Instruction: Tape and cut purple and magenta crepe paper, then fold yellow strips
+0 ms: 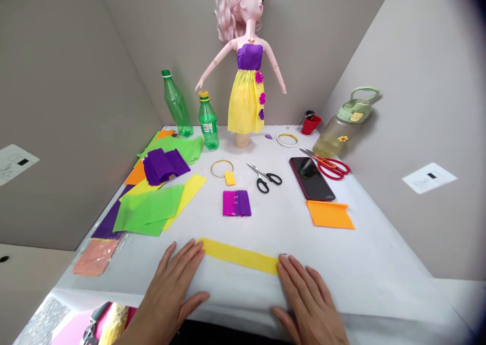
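Note:
A yellow strip [241, 257] lies flat near the front of the white table, slanting slightly down to the right. The fingertips of my left hand [176, 284] rest at its left end, with the thumb apart. At the right end, the fingertips of my right hand [309, 299] touch the strip, and that thumb is apart too. Both hands are open and lie on the table. Beyond the strip is a folded magenta and purple piece [236, 203]. Farther back stands a pink-haired doll [246, 102] in a purple top and yellow skirt with flowers down one side.
Black-handled scissors [264, 177] and a tape ring [222, 169] lie mid-table. Coloured sheets [148, 208] and green bottles [208, 122] are at left. A phone [312, 178], red-handled scissors [330, 165], an orange piece [330, 215] and a water bottle [339, 127] stand or lie at right.

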Tool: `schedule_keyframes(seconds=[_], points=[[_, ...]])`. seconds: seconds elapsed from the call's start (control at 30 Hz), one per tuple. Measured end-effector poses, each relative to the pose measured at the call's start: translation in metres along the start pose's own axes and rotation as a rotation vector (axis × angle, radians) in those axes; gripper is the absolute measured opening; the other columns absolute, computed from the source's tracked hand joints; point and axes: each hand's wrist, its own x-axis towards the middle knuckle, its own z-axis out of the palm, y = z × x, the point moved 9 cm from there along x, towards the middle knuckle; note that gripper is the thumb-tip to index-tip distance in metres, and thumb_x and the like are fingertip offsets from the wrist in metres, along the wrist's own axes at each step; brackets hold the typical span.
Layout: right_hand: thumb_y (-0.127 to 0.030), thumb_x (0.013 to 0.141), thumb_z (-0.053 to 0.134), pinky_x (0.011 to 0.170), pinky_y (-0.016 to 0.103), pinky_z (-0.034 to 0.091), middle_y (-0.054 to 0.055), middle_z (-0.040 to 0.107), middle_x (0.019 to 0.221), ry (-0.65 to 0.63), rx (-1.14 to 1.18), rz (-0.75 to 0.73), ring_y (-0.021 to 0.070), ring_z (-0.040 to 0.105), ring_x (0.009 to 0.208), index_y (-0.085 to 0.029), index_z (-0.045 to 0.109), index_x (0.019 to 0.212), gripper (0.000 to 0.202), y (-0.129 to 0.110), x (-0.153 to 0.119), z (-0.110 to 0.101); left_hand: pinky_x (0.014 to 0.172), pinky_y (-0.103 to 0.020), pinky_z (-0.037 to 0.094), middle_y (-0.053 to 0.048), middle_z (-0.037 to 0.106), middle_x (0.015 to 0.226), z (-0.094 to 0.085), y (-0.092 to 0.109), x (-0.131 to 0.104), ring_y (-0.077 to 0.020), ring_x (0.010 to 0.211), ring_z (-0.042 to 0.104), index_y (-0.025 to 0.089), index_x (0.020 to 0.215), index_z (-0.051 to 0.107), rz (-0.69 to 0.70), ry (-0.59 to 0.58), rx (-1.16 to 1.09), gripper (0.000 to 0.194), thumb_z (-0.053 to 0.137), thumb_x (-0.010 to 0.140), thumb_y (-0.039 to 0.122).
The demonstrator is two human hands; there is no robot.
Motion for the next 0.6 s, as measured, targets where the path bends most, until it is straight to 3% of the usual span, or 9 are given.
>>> schedule_keyframes(seconds=[0.13, 0.27, 0.4, 0.6], points=[[-0.026, 0.099, 0.049, 0.104, 0.048, 0.036, 0.016, 0.065, 0.128, 0.024, 0.098, 0.059, 0.0290, 0.055, 0.121, -0.008, 0.057, 0.128, 0.035, 0.009, 0.005, -0.003, 0.113, -0.043, 0.036, -0.009, 0.064, 0.123, -0.006, 0.008, 0.024, -0.0224, 0.121, 0.055, 0.018, 0.131, 0.052, -0.006, 0.024, -0.211, 0.037, 0.056, 0.096, 0.027], [-0.021, 0.099, 0.050, 0.104, 0.048, 0.036, 0.014, 0.067, 0.122, 0.041, 0.171, 0.099, 0.0274, 0.058, 0.117, -0.012, 0.059, 0.123, 0.027, 0.015, 0.011, -0.003, 0.094, -0.040, 0.047, -0.010, 0.064, 0.112, 0.002, 0.029, 0.054, -0.0224, 0.104, 0.055, 0.017, 0.120, 0.057, 0.037, 0.004, -0.382, 0.025, 0.054, 0.096, 0.018], [-0.017, 0.098, 0.051, 0.100, 0.048, 0.037, 0.013, 0.069, 0.115, 0.100, 0.232, 0.125, 0.0263, 0.060, 0.109, -0.013, 0.061, 0.119, 0.023, 0.018, 0.017, -0.007, 0.081, -0.039, 0.043, -0.006, 0.063, 0.092, 0.013, 0.044, 0.075, -0.0207, 0.087, 0.052, 0.017, 0.100, 0.062, 0.056, 0.001, -0.453, 0.011, 0.053, 0.095, 0.014], [-0.016, 0.097, 0.053, 0.085, 0.041, 0.042, 0.011, 0.066, 0.106, 0.088, 0.382, 0.193, 0.0241, 0.057, 0.092, -0.016, 0.062, 0.113, 0.018, 0.013, 0.029, -0.005, 0.082, -0.038, 0.038, -0.003, 0.060, 0.082, 0.019, 0.043, 0.080, -0.0183, 0.081, 0.049, 0.018, 0.087, 0.063, -0.013, 0.038, -0.530, 0.013, 0.053, 0.095, 0.013]])
